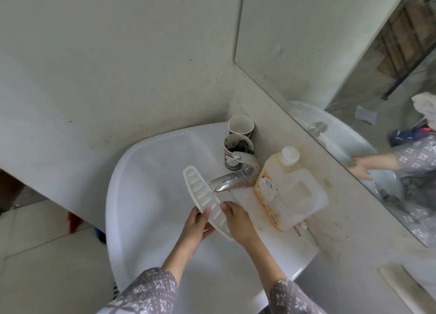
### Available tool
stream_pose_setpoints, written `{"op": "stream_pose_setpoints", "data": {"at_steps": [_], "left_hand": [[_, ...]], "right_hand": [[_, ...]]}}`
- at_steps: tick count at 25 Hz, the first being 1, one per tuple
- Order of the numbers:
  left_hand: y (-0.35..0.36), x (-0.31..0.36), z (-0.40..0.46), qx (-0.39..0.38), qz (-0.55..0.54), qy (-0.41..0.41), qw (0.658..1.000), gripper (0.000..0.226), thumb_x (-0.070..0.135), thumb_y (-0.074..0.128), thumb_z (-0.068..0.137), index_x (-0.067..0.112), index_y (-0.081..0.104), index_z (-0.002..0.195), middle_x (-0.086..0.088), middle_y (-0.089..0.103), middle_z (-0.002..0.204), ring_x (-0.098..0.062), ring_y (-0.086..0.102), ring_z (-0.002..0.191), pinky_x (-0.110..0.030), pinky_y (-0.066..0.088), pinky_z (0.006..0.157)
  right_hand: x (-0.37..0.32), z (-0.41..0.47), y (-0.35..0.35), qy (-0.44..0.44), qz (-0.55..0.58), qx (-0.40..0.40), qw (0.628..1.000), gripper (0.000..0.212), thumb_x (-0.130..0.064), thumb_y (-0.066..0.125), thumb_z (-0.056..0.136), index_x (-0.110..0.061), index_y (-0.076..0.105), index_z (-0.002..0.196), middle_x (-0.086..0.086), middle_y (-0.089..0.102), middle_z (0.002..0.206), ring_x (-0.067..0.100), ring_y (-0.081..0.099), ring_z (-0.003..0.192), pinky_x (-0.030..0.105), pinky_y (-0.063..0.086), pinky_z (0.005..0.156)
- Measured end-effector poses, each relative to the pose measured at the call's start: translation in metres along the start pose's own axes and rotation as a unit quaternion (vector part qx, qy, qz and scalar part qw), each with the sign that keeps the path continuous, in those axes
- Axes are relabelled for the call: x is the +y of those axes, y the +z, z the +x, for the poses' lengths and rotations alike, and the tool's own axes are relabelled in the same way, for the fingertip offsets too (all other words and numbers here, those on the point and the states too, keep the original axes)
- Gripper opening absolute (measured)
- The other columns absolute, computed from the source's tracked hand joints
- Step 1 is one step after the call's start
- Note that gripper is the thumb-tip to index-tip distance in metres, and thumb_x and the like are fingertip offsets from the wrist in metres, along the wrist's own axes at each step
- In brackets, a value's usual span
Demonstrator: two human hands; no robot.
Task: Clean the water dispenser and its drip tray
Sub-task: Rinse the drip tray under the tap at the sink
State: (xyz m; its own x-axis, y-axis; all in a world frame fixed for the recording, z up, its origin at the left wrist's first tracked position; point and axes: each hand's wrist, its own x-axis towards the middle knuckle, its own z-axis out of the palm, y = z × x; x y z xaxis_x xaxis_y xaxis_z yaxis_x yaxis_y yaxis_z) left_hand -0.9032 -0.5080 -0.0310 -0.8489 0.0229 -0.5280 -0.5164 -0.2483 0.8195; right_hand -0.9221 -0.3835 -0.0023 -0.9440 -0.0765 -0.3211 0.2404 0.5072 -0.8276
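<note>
- Head view looks down on a white sink in a corner, with the drip tray held over the basin just in front of the tap.
- Left hand grips the near end of the tray from the left side, fingers curled under it and thumb on its edge.
- Right hand holds the same end from the right, thumb pressed on the ribbed top face; how its other fingers lie behind the tray is hidden.
- Tray is tilted, its far end raised toward the spout; no water can be seen running.
- Soap jug lies on the sink ledge just right of the tap, cap on; two paper cups stand behind the tap.
- Judgement: the tray is off the dispenser and at the sink, so washing looks barely begun; no suds or wetness are clear enough to tell.
- Left to do, as far as can be judged: soap, rinse, and the dispenser itself, which is not in view.
</note>
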Motion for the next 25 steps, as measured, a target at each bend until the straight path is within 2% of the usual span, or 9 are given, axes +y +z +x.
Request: {"op": "stream_pose_setpoints", "data": {"at_steps": [3, 9, 11, 13, 16, 18, 19, 22, 25], "left_hand": [[0.002, -0.002, 0.000, -0.028, 0.040, -0.010, 0.999, 0.038, 0.032, 0.050, 0.095, 0.006, 0.052, 0.123, -0.013, 0.066, 0.115, -0.023, 0.068, 0.098, -0.025, 0.056, 0.077], [0.033, 0.031, 0.008, 0.036, 0.074, -0.031, 0.996, 0.056, 0.052, 0.025, 0.099, 0.013, 0.062, 0.113, -0.009, 0.070, 0.101, -0.019, 0.068, 0.084, -0.024, 0.053, 0.058], [0.035, 0.039, 0.012, 0.075, 0.074, -0.029, 0.994, 0.056, 0.051, 0.019, 0.100, 0.016, 0.061, 0.109, -0.008, 0.068, 0.094, -0.017, 0.065, 0.075, -0.023, 0.047, 0.053], [0.034, 0.041, 0.016, 0.102, 0.083, -0.019, 0.991, 0.056, 0.051, 0.018, 0.100, 0.015, 0.059, 0.110, -0.010, 0.066, 0.095, -0.019, 0.063, 0.076, -0.025, 0.046, 0.055], [0.025, 0.036, 0.017, 0.114, 0.104, -0.020, 0.988, 0.052, 0.053, 0.024, 0.098, 0.012, 0.053, 0.113, -0.013, 0.063, 0.104, -0.028, 0.063, 0.088, -0.032, 0.048, 0.067], [0.013, 0.035, 0.010, 0.086, 0.100, -0.005, 0.991, 0.038, 0.046, 0.036, 0.099, 0.013, 0.052, 0.108, -0.011, 0.063, 0.098, -0.025, 0.062, 0.082, -0.029, 0.047, 0.065], [0.007, 0.037, 0.004, 0.062, 0.096, 0.003, 0.993, 0.031, 0.041, 0.041, 0.098, 0.013, 0.052, 0.108, -0.010, 0.064, 0.096, -0.021, 0.062, 0.079, -0.027, 0.048, 0.063], [-0.015, 0.042, -0.008, 0.005, 0.088, 0.022, 0.996, 0.025, 0.030, 0.049, 0.097, 0.012, 0.057, 0.112, -0.011, 0.066, 0.102, -0.019, 0.064, 0.083, -0.027, 0.054, 0.069], [-0.028, 0.041, -0.012, 0.007, 0.062, 0.045, 0.997, 0.023, 0.023, 0.048, 0.098, 0.012, 0.059, 0.115, -0.011, 0.067, 0.110, -0.020, 0.066, 0.091, -0.031, 0.055, 0.080]], "right_hand": [[0.007, -0.020, -0.007, 0.013, 0.000, 0.024, 1.000, 0.032, -0.026, 0.038, 0.101, -0.004, 0.061, 0.097, 0.001, 0.056, 0.077, 0.010, 0.047, 0.066, 0.018, 0.034, 0.059], [0.009, -0.033, -0.018, 0.004, 0.036, 0.043, 0.998, 0.037, -0.028, 0.036, 0.102, 0.000, 0.059, 0.093, 0.005, 0.052, 0.075, 0.014, 0.045, 0.068, 0.015, 0.033, 0.056], [0.009, -0.039, -0.023, 0.006, 0.029, 0.018, 0.999, 0.035, -0.027, 0.036, 0.102, -0.006, 0.056, 0.081, -0.001, 0.047, 0.071, 0.009, 0.041, 0.064, 0.012, 0.032, 0.057], [0.010, -0.042, -0.023, 0.013, 0.013, -0.017, 1.000, 0.034, -0.028, 0.035, 0.102, -0.016, 0.045, 0.072, -0.006, 0.038, 0.068, 0.005, 0.035, 0.060, 0.013, 0.031, 0.057], [0.013, -0.041, -0.017, 0.025, -0.013, -0.058, 0.998, 0.036, -0.029, 0.032, 0.103, -0.019, 0.034, 0.069, -0.006, 0.033, 0.066, 0.005, 0.031, 0.057, 0.015, 0.028, 0.054], [0.017, -0.041, -0.010, 0.038, -0.009, -0.081, 0.996, 0.035, -0.029, 0.031, 0.103, -0.014, 0.048, 0.077, -0.001, 0.048, 0.073, 0.008, 0.045, 0.066, 0.013, 0.030, 0.056], [0.019, -0.041, -0.007, 0.046, -0.003, -0.089, 0.995, 0.034, -0.028, 0.031, 0.103, -0.009, 0.057, 0.090, 0.001, 0.056, 0.084, 0.012, 0.052, 0.078, 0.012, 0.032, 0.059], [0.025, -0.042, 0.003, 0.045, 0.044, -0.099, 0.993, 0.028, -0.024, 0.034, 0.103, -0.013, 0.057, 0.112, -0.002, 0.060, 0.105, 0.012, 0.054, 0.096, 0.003, 0.035, 0.070], [0.028, -0.033, 0.012, 0.028, 0.083, -0.105, 0.991, 0.023, -0.019, 0.039, 0.102, -0.017, 0.057, 0.116, -0.002, 0.062, 0.113, 0.014, 0.056, 0.107, 0.012, 0.038, 0.083]]}}
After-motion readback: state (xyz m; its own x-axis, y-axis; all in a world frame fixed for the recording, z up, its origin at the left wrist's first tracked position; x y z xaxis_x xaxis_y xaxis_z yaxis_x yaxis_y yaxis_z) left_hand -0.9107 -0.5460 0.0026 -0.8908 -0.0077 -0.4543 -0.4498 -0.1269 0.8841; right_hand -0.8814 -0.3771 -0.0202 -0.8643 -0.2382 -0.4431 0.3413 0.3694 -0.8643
